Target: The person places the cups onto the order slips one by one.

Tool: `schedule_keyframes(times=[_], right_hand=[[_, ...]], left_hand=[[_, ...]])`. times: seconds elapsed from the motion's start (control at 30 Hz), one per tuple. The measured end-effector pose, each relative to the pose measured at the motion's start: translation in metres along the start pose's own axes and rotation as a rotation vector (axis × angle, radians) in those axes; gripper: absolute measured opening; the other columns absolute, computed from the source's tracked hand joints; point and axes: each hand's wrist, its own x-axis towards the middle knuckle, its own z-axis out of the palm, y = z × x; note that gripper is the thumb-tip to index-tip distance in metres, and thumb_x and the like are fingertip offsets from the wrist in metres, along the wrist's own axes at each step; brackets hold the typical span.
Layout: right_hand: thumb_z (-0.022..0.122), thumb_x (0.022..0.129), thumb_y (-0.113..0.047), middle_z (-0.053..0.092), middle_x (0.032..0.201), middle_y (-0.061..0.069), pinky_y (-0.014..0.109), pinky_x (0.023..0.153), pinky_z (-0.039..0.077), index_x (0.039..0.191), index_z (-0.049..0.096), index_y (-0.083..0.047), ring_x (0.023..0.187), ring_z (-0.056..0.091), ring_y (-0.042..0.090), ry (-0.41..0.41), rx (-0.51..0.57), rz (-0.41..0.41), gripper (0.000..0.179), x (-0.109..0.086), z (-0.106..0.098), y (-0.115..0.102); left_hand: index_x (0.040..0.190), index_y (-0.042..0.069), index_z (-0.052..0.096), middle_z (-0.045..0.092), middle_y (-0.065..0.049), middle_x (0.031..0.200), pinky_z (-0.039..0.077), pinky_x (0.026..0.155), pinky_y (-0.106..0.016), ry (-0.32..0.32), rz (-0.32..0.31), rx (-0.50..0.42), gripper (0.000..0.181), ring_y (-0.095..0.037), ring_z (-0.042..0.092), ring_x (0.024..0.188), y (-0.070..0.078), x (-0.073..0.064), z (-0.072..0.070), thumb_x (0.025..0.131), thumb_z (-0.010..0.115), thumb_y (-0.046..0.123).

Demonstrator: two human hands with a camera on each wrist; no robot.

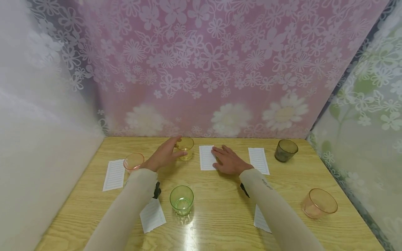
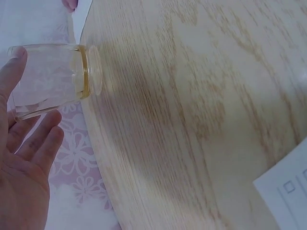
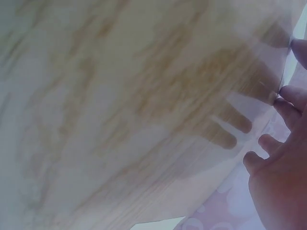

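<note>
The tabletop (image 1: 216,216) is pale yellow wood with streaky grain, backed by a thin pink hanging (image 1: 201,62) printed with white flowers. Near its far edge stands a yellow glass (image 1: 187,144), a clear, smooth tumbler, upright, with its round mouth facing up. The left hand (image 1: 164,153) holds this glass from its left side, the thumb laid across the near wall and the fingers curving round towards the far rim. Just to the right lies a ruled sheet (image 1: 205,158), flat, thin and rectangular; the right hand (image 1: 229,161) rests at its right edge, palm down, holding nothing, fingers loosely extended and slightly apart, the tips touching the paper. Both arms reach forward in cream sleeves (image 1: 279,212), angling inward towards the middle. A green glass (image 1: 182,200) sits nearer, between the forearms, its wet-looking shine mirrored in the wood. An orange-rimmed glass (image 1: 133,160) stands partly behind the left wrist, while a smoky grey glass (image 1: 285,151) and a wide peach glass (image 1: 318,205) stand well apart on the right.
</note>
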Motion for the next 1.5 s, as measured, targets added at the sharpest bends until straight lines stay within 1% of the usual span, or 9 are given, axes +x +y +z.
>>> schedule_keyframes(times=[0.13,0.27,0.4,0.57,0.67,0.97,1.27,1.5], right_hand=[[0.050,0.116,-0.036,0.025,0.181,0.017,0.071,0.134,0.012,0.172,0.029,-0.003,0.166,0.013,0.053,0.002,0.008,0.004,0.069,0.000,0.001,-0.001],[0.050,0.116,-0.038,0.024,0.182,0.015,0.073,0.134,0.011,0.173,0.029,-0.005,0.168,0.011,0.051,-0.002,0.011,0.011,0.069,0.000,0.002,-0.003],[0.050,0.115,-0.040,0.023,0.182,0.014,0.072,0.134,0.010,0.173,0.028,-0.006,0.168,0.010,0.050,-0.010,0.014,0.008,0.070,0.000,0.003,-0.006],[0.051,0.115,-0.040,0.025,0.182,0.013,0.072,0.134,0.012,0.173,0.029,-0.006,0.168,0.010,0.049,-0.002,0.011,-0.003,0.070,-0.002,0.004,-0.010],[0.051,0.115,-0.040,0.025,0.181,0.013,0.072,0.134,0.013,0.172,0.030,-0.006,0.169,0.011,0.048,0.003,0.009,-0.006,0.070,-0.003,0.005,-0.012],[0.051,0.114,-0.041,0.026,0.181,0.012,0.073,0.133,0.013,0.173,0.030,-0.007,0.169,0.012,0.048,0.012,0.010,-0.019,0.071,-0.004,0.008,-0.017],[0.051,0.115,-0.042,0.025,0.182,0.012,0.072,0.134,0.013,0.173,0.029,-0.007,0.169,0.011,0.048,0.019,0.024,-0.027,0.071,-0.006,0.011,-0.020],[0.049,0.115,-0.044,0.024,0.182,0.011,0.071,0.134,0.012,0.174,0.028,-0.009,0.169,0.009,0.046,0.013,0.015,-0.022,0.072,-0.006,0.013,-0.020]], left_hand=[[0.174,0.010,0.025,0.043,-0.019,0.171,0.044,0.122,-0.065,-0.011,-0.012,0.004,0.087,-0.041,0.050,0.150,0.002,0.000,-0.002,0.107,0.073,0.037],[0.174,0.009,0.024,0.042,-0.019,0.172,0.042,0.124,-0.065,-0.019,-0.012,0.001,0.088,-0.042,0.049,0.152,0.005,-0.001,-0.004,0.107,0.073,0.037],[0.174,0.010,0.026,0.043,-0.018,0.171,0.044,0.123,-0.064,-0.024,0.004,0.003,0.087,-0.042,0.050,0.151,0.006,0.000,-0.004,0.106,0.073,0.039],[0.172,0.012,0.030,0.045,-0.018,0.170,0.046,0.121,-0.064,-0.024,0.028,0.016,0.084,-0.041,0.054,0.148,0.008,0.000,-0.005,0.106,0.073,0.041],[0.172,0.012,0.030,0.045,-0.017,0.170,0.046,0.121,-0.063,-0.027,0.030,0.022,0.085,-0.041,0.054,0.147,0.009,0.000,-0.005,0.106,0.073,0.042],[0.172,0.008,0.030,0.046,-0.021,0.169,0.047,0.120,-0.064,-0.030,0.052,0.011,0.084,-0.043,0.055,0.146,0.017,-0.001,-0.003,0.107,0.073,0.038],[0.171,0.010,0.032,0.047,-0.020,0.168,0.048,0.120,-0.062,-0.053,0.071,-0.010,0.083,-0.044,0.056,0.145,0.026,-0.001,-0.001,0.106,0.075,0.037],[0.172,0.011,0.032,0.047,-0.018,0.169,0.048,0.120,-0.061,-0.075,0.079,-0.009,0.083,-0.043,0.057,0.145,0.028,0.001,0.003,0.106,0.074,0.039]])
